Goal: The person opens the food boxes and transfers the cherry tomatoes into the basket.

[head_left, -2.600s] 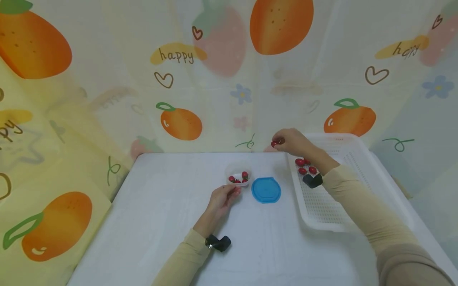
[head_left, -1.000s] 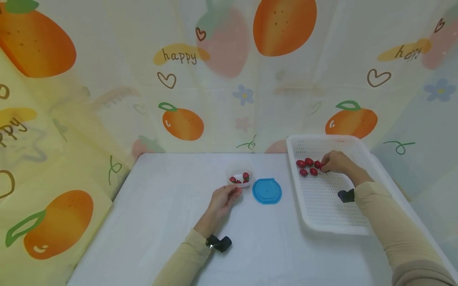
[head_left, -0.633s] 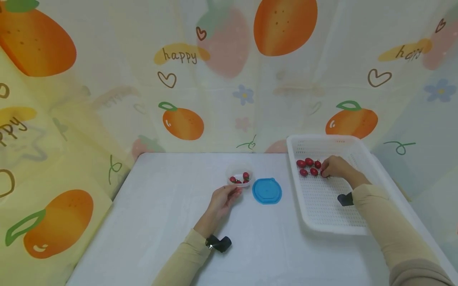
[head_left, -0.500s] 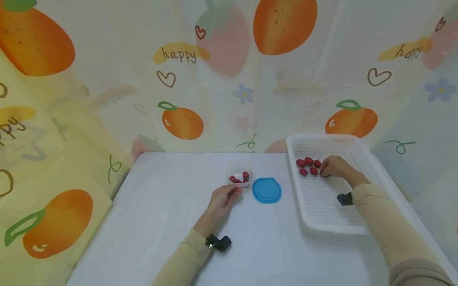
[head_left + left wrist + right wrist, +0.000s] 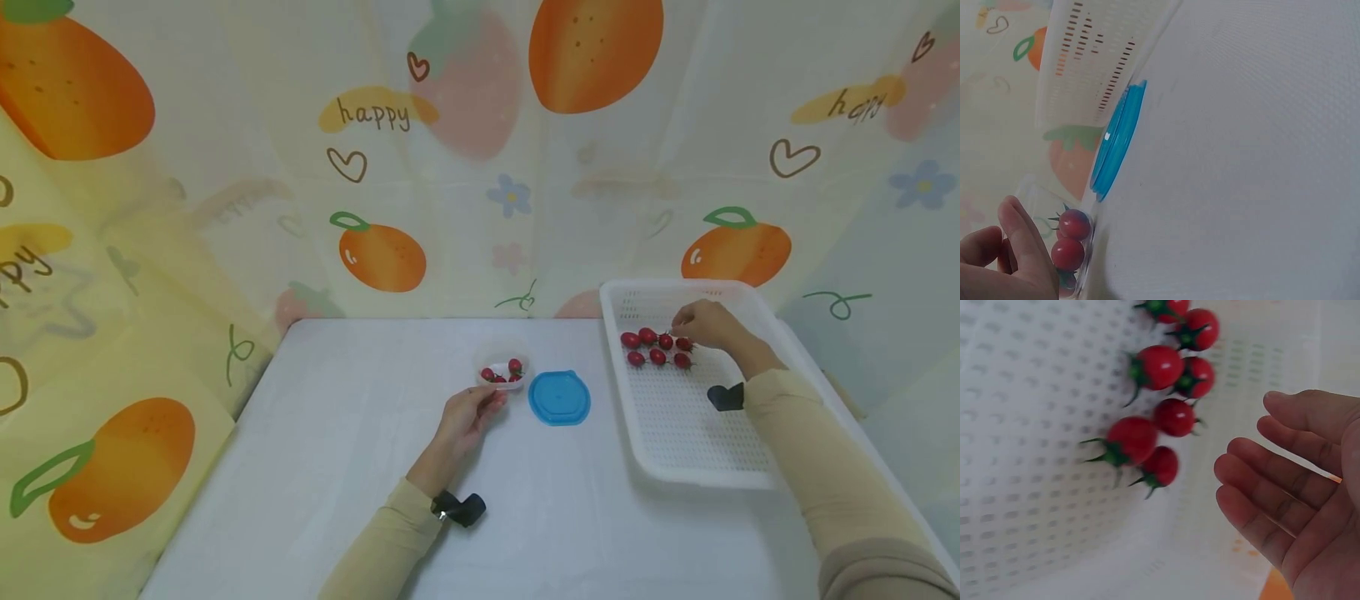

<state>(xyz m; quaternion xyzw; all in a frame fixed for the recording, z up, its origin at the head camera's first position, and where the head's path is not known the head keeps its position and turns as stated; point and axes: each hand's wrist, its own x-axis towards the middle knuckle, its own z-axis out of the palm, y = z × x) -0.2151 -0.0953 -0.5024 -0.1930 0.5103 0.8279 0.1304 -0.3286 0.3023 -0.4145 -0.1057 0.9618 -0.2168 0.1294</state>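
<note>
A small clear plastic container [image 5: 498, 353] with several cherry tomatoes [image 5: 514, 366] stands mid-table. My left hand [image 5: 467, 417] pinches its near edge between thumb and fingers; the left wrist view shows that hand beside the tomatoes [image 5: 1067, 254] inside. At right, my right hand [image 5: 708, 325] hovers over the white perforated basket [image 5: 637, 450]. Its fingers are apart and hold nothing, as the right wrist view confirms. Just below it, several red cherry tomatoes [image 5: 657, 357] with green stems lie in two rows on the basket's floor.
A round blue lid [image 5: 559, 398] lies flat on the white table [image 5: 337, 467], between the container and the basket. Behind the table hangs a fruit-patterned curtain [image 5: 450, 192]. The basket's raised rim [image 5: 628, 417] borders the tomatoes on the left.
My right hand carried a cherry tomato into the basket, set it down at the end of the front row, let go and rose slightly away. The left hand has stayed at the container.
</note>
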